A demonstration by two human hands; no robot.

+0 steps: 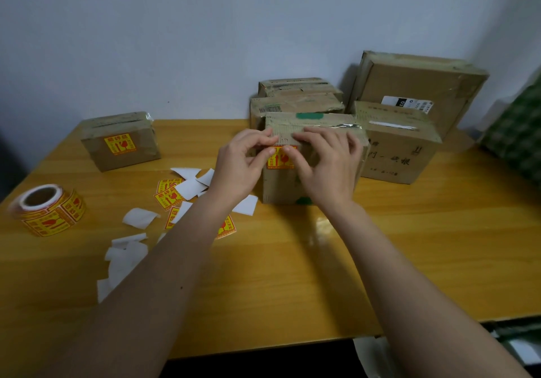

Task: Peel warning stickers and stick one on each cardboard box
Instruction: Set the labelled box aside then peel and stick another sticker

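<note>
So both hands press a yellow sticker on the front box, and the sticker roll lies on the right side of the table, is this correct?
Not quite. The head view shows the sticker roll on the left side of the table, not the right. The rest holds: left hand and right hand press a yellow sticker on the front box.

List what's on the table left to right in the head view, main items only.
sticker roll → stickered box → loose stickers and backing scraps → box being stickered → printed box
</note>
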